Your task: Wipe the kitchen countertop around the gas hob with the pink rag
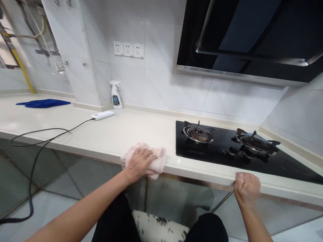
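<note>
My left hand (139,163) presses a pale pink cloth (158,158) against the front edge of the cream countertop (141,126). Its fingers are curled over the bunched fabric, part of which hangs below the edge. Farther right, my right hand (247,189) is closed round the same front edge, in front of the black gas hob (214,148). The ends of its fingers are hidden.
A white spray bottle (116,95) stands against the wall. Near it lies a white power bank-like device (103,115) with a black cable (54,137) trailing over the edge. A blue cloth (44,103) lies at left. The range hood (242,40) overhangs the hob.
</note>
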